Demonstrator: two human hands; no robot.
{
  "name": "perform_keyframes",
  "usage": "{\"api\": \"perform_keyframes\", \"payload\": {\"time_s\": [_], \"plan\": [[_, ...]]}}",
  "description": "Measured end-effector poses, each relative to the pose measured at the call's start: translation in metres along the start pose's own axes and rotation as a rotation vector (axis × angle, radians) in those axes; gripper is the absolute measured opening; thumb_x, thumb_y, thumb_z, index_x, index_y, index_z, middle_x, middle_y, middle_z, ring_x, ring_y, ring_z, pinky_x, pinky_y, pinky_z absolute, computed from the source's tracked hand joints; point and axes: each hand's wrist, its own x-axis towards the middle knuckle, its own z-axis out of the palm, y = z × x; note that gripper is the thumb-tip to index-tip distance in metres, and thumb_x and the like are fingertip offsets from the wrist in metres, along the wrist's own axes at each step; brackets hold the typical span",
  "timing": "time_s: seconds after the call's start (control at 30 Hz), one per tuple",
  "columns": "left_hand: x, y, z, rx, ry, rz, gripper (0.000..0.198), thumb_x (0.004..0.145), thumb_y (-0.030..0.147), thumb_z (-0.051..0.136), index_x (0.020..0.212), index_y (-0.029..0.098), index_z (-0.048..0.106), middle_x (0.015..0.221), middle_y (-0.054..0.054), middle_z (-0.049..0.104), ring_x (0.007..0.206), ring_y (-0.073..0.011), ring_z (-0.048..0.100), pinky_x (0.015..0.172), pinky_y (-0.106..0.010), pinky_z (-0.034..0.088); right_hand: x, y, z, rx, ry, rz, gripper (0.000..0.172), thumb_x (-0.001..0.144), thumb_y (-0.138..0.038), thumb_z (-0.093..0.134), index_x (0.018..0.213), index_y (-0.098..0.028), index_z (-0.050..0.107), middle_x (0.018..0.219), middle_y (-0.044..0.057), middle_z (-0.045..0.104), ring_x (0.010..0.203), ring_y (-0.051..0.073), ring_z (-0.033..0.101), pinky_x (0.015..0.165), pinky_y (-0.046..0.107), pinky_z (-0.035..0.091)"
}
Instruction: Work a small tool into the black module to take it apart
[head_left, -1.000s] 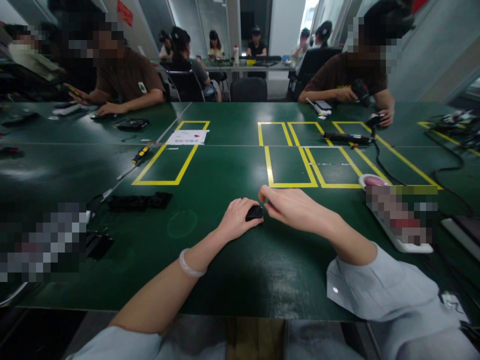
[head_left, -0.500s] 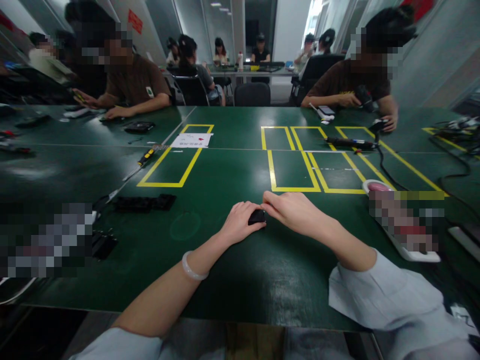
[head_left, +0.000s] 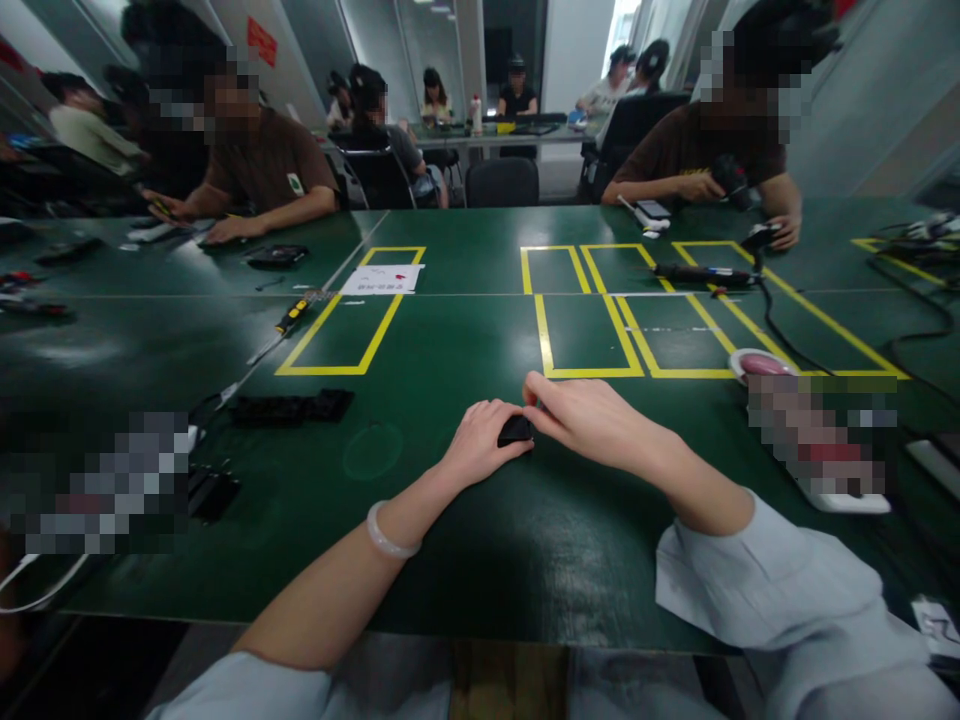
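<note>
In the head view, the fingers of the left hand (head_left: 474,446) bend around a small black piece (head_left: 514,432), the thumb along its near side and the other fingers over its far side, parted just enough to grip it. The fingers of the right hand (head_left: 585,415) curl in tightly toward the thumb, their tips meeting the upper right end of the piece or very close to it; whether they pinch something is hidden. The black piece sits low at the desk (head_left: 480,575), in front of the person and between the two hands; it looks dark and blocky, with a flat face toward the wearer, most of its left part covered by the left hand. Green desk surface stretches from the hands to the near edge, which runs across below the forearms. Beyond the hands, yellow tape outlines (head_left: 592,373) mark the surface, their nearest line just past the right hand. Leftward, well apart from the left hand, lies a long black part (head_left: 292,407), with a yellow-and-black screwdriver (head_left: 293,316) farther off. Rightward, a white tray (head_left: 851,502) bounds the room beside the right forearm, and a black pen-shaped tool (head_left: 705,275) with a cable lies beyond it.
</note>
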Motion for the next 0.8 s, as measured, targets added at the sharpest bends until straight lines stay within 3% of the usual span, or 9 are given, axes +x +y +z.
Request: {"api": "perform_keyframes", "payload": {"time_s": [0.13,0.43,0.67,0.8], "plan": [[-0.0002,-0.0018,0.0022,0.007,0.002,0.003,0.033,0.085,0.047,0.061,0.104,0.021,0.056,0.098,-0.003,0.060,0.098,-0.0233,0.055,0.091,-0.039,0.041,0.0013,-0.0005,0.0026,-0.064,-0.021,0.020,0.028,0.099,-0.041,0.031,0.096,-0.020,0.049,0.070,0.002,0.064,0.060,0.016,0.057,0.052,0.025,0.022],[0.0005,-0.0017,0.0017,0.018,-0.003,-0.012,0.035,0.085,0.049,0.060,0.105,0.021,0.055,0.101,-0.005,0.060,0.098,-0.0245,0.055,0.091,-0.041,0.041,-0.0035,0.0005,-0.0022,-0.008,-0.014,-0.023,0.013,0.093,-0.024,0.039,0.101,-0.019,0.048,0.082,0.003,0.066,0.065,0.014,0.057,0.054,0.025,0.023],[0.0003,-0.0031,0.0032,0.007,-0.002,-0.010,0.034,0.084,0.050,0.061,0.103,0.021,0.056,0.099,-0.004,0.060,0.097,-0.0242,0.055,0.091,-0.041,0.042,0.0022,-0.0032,-0.0012,-0.046,-0.028,0.018,0.028,0.099,-0.042,0.031,0.097,-0.021,0.049,0.071,0.001,0.063,0.060,0.015,0.055,0.053,0.026,0.021],[0.0004,-0.0031,0.0031,0.016,0.007,-0.011,0.037,0.084,0.050,0.061,0.107,0.021,0.056,0.100,-0.004,0.060,0.098,-0.0242,0.055,0.092,-0.041,0.041,0.0020,0.0042,0.0048,-0.040,0.000,0.016,0.022,0.099,-0.036,0.032,0.100,-0.021,0.049,0.071,0.001,0.062,0.060,0.015,0.055,0.053,0.025,0.021]]}}
